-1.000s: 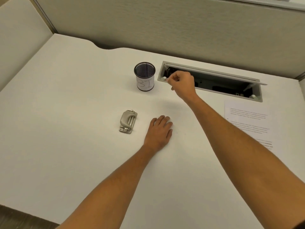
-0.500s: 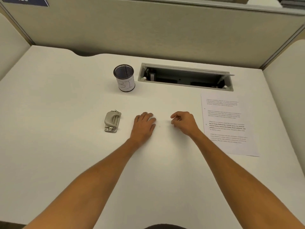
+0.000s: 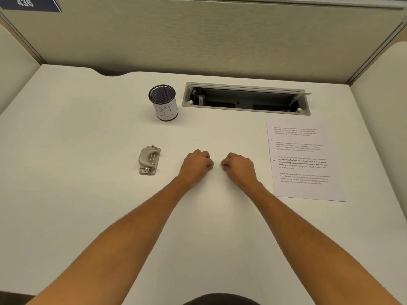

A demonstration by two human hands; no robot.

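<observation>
Both of my hands rest on the white desk (image 3: 77, 194) near its middle, side by side and a little apart. My left hand (image 3: 196, 165) has its fingers curled under into a fist and holds nothing. My right hand (image 3: 239, 166) is curled the same way, with nothing visible in it. A grey hole punch (image 3: 149, 160) lies to the left of my left hand, untouched. A sheet of printed paper (image 3: 305, 159) lies flat to the right of my right hand.
A black mesh pen cup (image 3: 164, 102) with a white label stands behind the hands. Right of it, a cable tray (image 3: 245, 99) set into the desk stands with its lid up. Beige partition walls close the desk at the back and on both sides.
My right hand has come back from the cable tray to the desk beside my left hand. My left hand has gone from lying flat to a curled fist.
</observation>
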